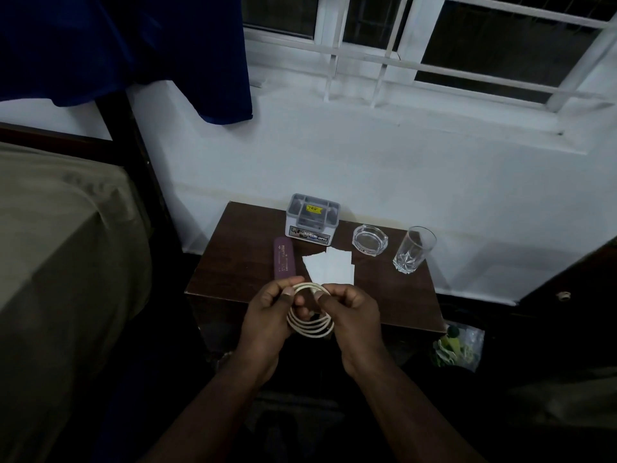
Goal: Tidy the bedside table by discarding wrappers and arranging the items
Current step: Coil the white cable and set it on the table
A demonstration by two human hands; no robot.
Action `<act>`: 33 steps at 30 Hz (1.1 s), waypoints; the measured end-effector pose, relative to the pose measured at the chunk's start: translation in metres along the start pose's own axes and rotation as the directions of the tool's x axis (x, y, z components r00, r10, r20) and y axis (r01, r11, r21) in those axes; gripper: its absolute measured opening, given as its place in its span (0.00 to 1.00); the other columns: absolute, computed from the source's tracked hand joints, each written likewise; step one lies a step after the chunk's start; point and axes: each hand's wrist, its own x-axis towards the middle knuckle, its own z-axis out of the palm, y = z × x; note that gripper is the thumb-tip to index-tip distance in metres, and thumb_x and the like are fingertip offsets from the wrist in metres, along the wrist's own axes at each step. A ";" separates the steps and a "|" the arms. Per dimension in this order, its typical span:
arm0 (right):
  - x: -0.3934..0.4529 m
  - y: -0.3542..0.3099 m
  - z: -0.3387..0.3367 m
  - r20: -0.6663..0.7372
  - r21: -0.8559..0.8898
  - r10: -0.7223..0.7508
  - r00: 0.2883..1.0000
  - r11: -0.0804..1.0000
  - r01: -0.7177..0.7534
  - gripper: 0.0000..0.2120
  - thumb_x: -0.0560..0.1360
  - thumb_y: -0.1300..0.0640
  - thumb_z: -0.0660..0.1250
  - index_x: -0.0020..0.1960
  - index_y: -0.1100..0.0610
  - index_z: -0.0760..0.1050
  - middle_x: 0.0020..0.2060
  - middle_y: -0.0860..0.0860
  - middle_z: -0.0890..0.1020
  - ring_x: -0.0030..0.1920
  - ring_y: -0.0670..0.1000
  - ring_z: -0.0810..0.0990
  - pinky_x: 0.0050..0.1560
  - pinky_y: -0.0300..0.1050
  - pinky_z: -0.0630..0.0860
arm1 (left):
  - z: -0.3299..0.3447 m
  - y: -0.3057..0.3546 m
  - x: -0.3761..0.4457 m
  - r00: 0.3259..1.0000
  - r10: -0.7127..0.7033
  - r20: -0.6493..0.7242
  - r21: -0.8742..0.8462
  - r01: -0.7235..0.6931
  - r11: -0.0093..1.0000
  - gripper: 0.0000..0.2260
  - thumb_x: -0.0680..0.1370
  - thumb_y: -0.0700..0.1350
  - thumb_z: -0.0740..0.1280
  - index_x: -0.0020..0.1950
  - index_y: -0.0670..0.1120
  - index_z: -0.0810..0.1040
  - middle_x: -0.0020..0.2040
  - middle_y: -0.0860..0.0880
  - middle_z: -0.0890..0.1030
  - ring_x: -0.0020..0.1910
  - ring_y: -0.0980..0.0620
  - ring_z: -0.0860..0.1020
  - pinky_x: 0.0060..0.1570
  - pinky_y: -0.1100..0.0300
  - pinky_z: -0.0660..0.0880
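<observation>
Both hands hold a coiled white cable point(310, 325) just above the front edge of the dark wooden bedside table point(233, 262). My left hand point(267, 315) pinches the coil's left side and my right hand point(354, 312) pinches its right side. Behind the hands lie white paper pieces point(330, 267). A maroon case point(283, 259) lies flat to their left. At the back stands a grey organiser box point(312, 215). A glass ashtray point(370, 243) and an upright drinking glass point(414, 250) sit at the right.
A bed with an olive cover point(60, 245) stands close on the left. A blue curtain point(117, 45) hangs above it. On the floor to the table's right sits a clear bag of green and yellow scraps point(459, 349). A barred window point(434, 45) is above.
</observation>
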 end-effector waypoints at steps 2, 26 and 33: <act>-0.001 0.003 0.002 -0.039 -0.023 -0.039 0.998 0.999 0.038 0.05 0.70 0.65 0.74 0.43 0.57 0.83 0.37 0.53 0.86 0.39 0.50 0.84 0.44 0.46 0.80 | 0.000 -0.001 -0.001 1.000 -0.006 0.007 0.012 0.006 1.000 0.10 0.82 0.39 0.61 0.53 0.45 0.82 0.43 0.44 0.84 0.39 0.51 0.81 0.41 0.57 0.79; 0.000 0.004 -0.007 0.097 -0.075 -0.014 0.995 0.997 0.022 0.09 0.72 0.68 0.72 0.49 0.57 0.83 0.39 0.57 0.86 0.39 0.55 0.85 0.48 0.58 0.82 | -0.009 -0.008 0.007 0.993 0.006 -0.118 0.195 0.017 0.981 0.04 0.77 0.42 0.69 0.50 0.49 0.82 0.44 0.46 0.86 0.41 0.50 0.82 0.43 0.49 0.82; -0.004 0.004 -0.007 0.145 -0.037 -0.004 0.989 0.999 0.009 0.07 0.74 0.64 0.72 0.52 0.57 0.83 0.39 0.58 0.86 0.39 0.54 0.85 0.41 0.50 0.82 | -0.012 -0.009 0.008 0.985 0.118 -0.127 0.297 -0.076 0.952 0.05 0.75 0.40 0.72 0.50 0.45 0.81 0.42 0.45 0.85 0.35 0.52 0.82 0.38 0.53 0.81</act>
